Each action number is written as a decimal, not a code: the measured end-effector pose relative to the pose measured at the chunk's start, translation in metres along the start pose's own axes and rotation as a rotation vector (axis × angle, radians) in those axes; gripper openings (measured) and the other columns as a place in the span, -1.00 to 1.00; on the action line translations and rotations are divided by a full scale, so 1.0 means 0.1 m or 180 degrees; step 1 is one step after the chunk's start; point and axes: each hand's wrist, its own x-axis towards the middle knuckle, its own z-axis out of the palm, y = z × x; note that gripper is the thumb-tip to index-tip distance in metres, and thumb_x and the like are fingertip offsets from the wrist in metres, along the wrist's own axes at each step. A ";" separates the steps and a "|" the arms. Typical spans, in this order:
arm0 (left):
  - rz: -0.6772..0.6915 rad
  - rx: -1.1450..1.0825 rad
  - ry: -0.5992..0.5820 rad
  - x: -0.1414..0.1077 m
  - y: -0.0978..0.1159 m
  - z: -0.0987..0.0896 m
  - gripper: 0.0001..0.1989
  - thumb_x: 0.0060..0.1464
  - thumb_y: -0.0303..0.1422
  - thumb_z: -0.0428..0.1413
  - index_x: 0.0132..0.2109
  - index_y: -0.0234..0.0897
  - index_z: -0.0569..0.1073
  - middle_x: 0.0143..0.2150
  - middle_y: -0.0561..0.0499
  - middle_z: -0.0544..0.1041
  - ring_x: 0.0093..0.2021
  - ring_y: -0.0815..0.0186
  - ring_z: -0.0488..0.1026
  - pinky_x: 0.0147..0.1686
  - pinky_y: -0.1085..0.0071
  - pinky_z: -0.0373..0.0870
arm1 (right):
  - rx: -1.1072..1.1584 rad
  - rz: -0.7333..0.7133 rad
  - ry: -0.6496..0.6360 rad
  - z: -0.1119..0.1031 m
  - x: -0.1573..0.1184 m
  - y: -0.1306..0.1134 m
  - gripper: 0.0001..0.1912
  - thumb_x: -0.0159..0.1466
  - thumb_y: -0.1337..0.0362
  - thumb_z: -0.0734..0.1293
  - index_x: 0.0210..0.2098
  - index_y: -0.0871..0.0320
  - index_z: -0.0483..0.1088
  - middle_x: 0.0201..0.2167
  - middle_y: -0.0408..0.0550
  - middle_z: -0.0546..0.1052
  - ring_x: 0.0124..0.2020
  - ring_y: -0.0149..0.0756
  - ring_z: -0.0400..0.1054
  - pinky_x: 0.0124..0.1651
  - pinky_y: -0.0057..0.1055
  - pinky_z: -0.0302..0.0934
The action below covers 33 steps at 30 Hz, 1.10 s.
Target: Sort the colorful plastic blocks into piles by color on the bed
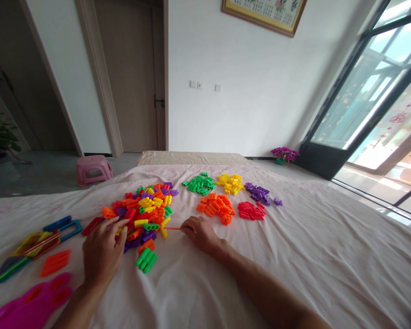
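Thin orange-red stick [173, 228] that was pinched by the right hand [200, 233], its tip at a yellow piece [164, 230], glossy tubular pieces in a multicoloured heap [147, 212] on pale cloth [329, 256], left hand [104, 244] that spread loosely at the heap's edge.

You appear to be in a home. You face a smooth white wall [205, 125] with a gold-framed calligraphy picture [265, 13], a plain brown door [128, 77], a low pink plastic stool [92, 161] and a green-potted plant with magenta flowers [285, 153].
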 end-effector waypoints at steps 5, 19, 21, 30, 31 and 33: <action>0.1143 -0.0258 0.0472 0.00 0.29 -0.11 -0.66 0.29 -0.31 0.17 0.17 -0.25 0.54 0.11 -0.19 0.62 0.14 0.05 0.53 0.20 0.06 0.41 | -0.0305 -0.0372 0.0138 0.02 -0.03 -0.15 -0.86 0.47 0.26 0.37 -0.19 0.11 0.58 -0.27 -0.08 0.67 -0.23 -0.29 0.52 -0.07 -0.34 0.19; 0.1025 -0.0817 -0.0005 -0.11 0.41 -0.04 -0.80 0.35 -0.25 0.12 -0.14 -0.16 0.63 -0.28 0.00 0.68 -0.22 0.25 0.60 -0.04 0.28 0.47 | 0.0418 -0.0430 0.0184 0.13 -0.05 -0.21 -0.79 0.53 0.22 0.26 0.01 0.09 0.52 -0.08 -0.02 0.67 -0.06 -0.25 0.55 0.04 -0.33 0.31; 0.0308 -0.0897 0.0065 -0.09 0.28 -0.05 -0.72 0.34 -0.15 0.09 -0.12 -0.18 0.63 -0.24 -0.05 0.70 -0.18 0.19 0.61 0.00 0.23 0.49 | 0.0382 -0.0216 0.0183 0.14 -0.05 -0.12 -0.78 0.51 0.27 0.27 0.05 0.10 0.52 -0.02 0.02 0.65 0.01 -0.21 0.53 0.08 -0.30 0.34; -0.2249 -0.0864 0.0603 0.03 -0.12 -0.27 -0.55 0.32 -0.07 -0.04 0.06 -0.24 0.56 0.07 -0.13 0.66 0.18 -0.13 0.51 0.13 -0.09 0.45 | -0.0273 0.0004 -0.0070 0.23 0.09 -0.07 -0.62 0.45 0.26 0.36 0.24 0.09 0.42 0.17 0.10 0.55 0.18 -0.08 0.41 0.22 -0.12 0.25; -0.2262 -0.0886 0.0655 0.03 -0.13 -0.28 -0.58 0.32 -0.10 -0.04 0.06 -0.22 0.56 0.06 -0.10 0.66 0.18 -0.14 0.50 0.13 -0.11 0.44 | -0.0330 0.0000 -0.0074 0.23 0.13 -0.09 -0.61 0.46 0.22 0.36 0.25 0.09 0.41 0.18 0.10 0.54 0.18 -0.07 0.40 0.23 -0.12 0.23; -0.2284 -0.0913 0.0691 0.02 -0.17 -0.28 -0.60 0.31 -0.15 -0.03 0.08 -0.21 0.56 0.05 -0.09 0.66 0.20 -0.16 0.50 0.14 -0.14 0.43 | -0.0414 -0.0034 -0.0038 0.25 0.20 -0.14 -0.62 0.48 0.17 0.34 0.25 0.10 0.41 0.17 0.09 0.53 0.16 -0.07 0.38 0.23 -0.11 0.19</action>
